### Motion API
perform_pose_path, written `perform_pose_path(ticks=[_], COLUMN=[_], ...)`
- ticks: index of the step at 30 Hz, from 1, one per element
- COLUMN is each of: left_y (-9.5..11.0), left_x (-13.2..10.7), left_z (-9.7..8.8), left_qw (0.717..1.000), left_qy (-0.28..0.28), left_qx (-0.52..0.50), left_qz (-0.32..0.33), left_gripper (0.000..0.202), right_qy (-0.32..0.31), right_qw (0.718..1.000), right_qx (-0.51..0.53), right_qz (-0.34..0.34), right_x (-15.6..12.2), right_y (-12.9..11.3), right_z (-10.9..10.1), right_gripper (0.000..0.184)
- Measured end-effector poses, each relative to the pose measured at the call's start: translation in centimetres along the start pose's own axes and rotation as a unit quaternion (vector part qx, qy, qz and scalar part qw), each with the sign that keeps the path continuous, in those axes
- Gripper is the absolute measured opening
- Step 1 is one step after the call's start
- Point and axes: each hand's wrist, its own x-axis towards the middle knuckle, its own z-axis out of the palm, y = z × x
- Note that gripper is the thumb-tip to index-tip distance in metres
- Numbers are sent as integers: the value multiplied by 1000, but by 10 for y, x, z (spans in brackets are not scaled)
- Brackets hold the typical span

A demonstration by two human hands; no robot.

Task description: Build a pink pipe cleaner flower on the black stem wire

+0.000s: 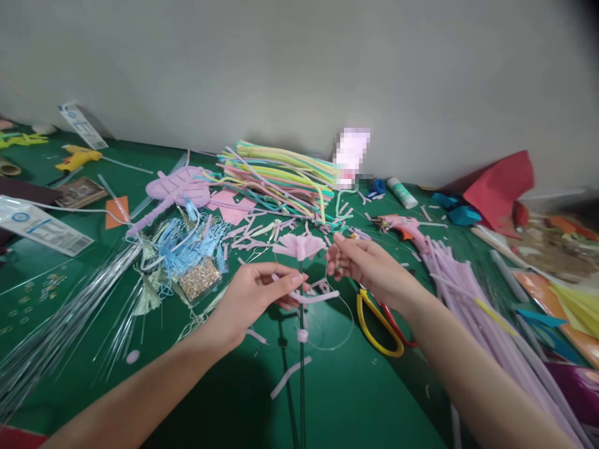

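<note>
In the head view, my left hand point(262, 290) is closed, pinching a thin dark stem point(302, 380) and a short lilac pipe cleaner point(322, 297) crossing it. A pleated lilac fan-shaped piece point(300, 247) sits on top of the stem, and a small lilac wrap point(302, 335) lies lower down. To the right, my right hand point(362, 262) has its thumb and fingers pressed together by a fine clear thread point(352, 324). That thread loops down toward the stem; its end at the fingers is hard to see.
Yellow-and-red scissors point(379, 324) lie below my right hand. Behind are colored pipe cleaners point(281, 181) and a pink glue gun point(402, 226). Blue tassels point(187, 243), metal wires point(70, 330) and a lilac pipe-cleaner shape point(180, 187) are left; a lilac bundle point(472, 305) lies right.
</note>
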Motion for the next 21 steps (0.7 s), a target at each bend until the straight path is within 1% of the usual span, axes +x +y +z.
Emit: perform_pose_path(ticks=[2, 3, 4, 7, 8, 9, 11, 12, 13, 14, 17, 21], left_y=[0, 0, 0, 1, 3, 4, 8, 9, 11, 11, 12, 11], left_x=[-1, -2, -3, -5, -5, -5, -4, -3, -2, -1, 1, 3], left_z=[2, 2, 3, 1, -1, -3, -8, -11, -13, -15, -19, -20], left_qw=[1000, 1000, 999, 993, 989, 986, 978, 974, 971, 971, 976, 984], left_qy=[8, 2, -8, -45, -41, -23, 45, 78, 97, 103, 78, 77], left_qx=[8, 18, 35, 108, 134, 157, 180, 176, 166, 150, 101, 51], left_qz=[7, 13, 20, 32, 38, 50, 95, 121, 142, 158, 176, 154], left_gripper=[23, 22, 20, 17, 19, 21, 22, 24, 26, 28, 24, 20], right_qy=[-17, -36, -39, -16, -9, -5, -1, 0, -1, -4, -29, -62], right_qw=[1000, 999, 999, 996, 993, 992, 992, 992, 992, 992, 990, 987], right_qx=[-4, -7, 7, 89, 109, 120, 123, 123, 123, 125, 137, 150], right_qz=[18, 13, 10, 26, 32, 35, 34, 32, 30, 27, 15, 9], right_x=[-10, -13, -16, -19, -19, -19, -19, -20, -20, -21, -23, -24], right_y=[0, 0, -1, -3, -3, -3, -3, -2, -2, -1, 2, 7], right_z=[11, 17, 23, 36, 39, 40, 42, 42, 42, 42, 43, 45], right_gripper=[46, 42, 38, 35, 35, 34, 31, 30, 29, 28, 24, 20])
